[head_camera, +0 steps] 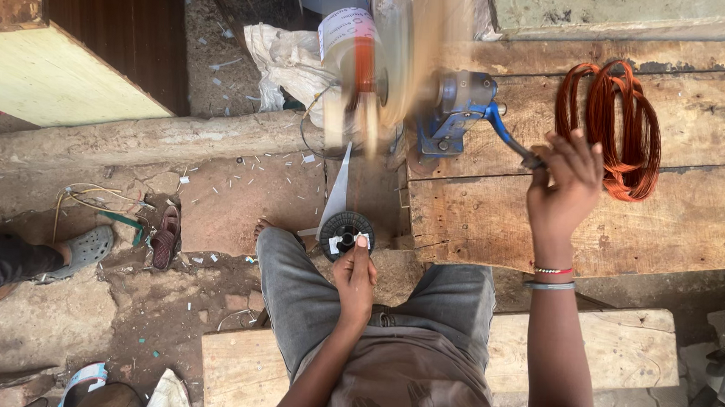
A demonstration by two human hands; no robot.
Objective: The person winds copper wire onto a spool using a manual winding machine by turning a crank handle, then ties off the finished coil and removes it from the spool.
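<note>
The right hand (565, 179) is closed around the crank (510, 140) of a blue winder (458, 108) fixed at the left edge of the plank table (547, 233); the former (376, 68) beside it is a blur. The left hand (354, 281) pinches a black spool (346, 230) over the knee, just off the table corner. A copper coil (614, 128) lies just beyond the right hand. Bare planks spread to the right.
</note>
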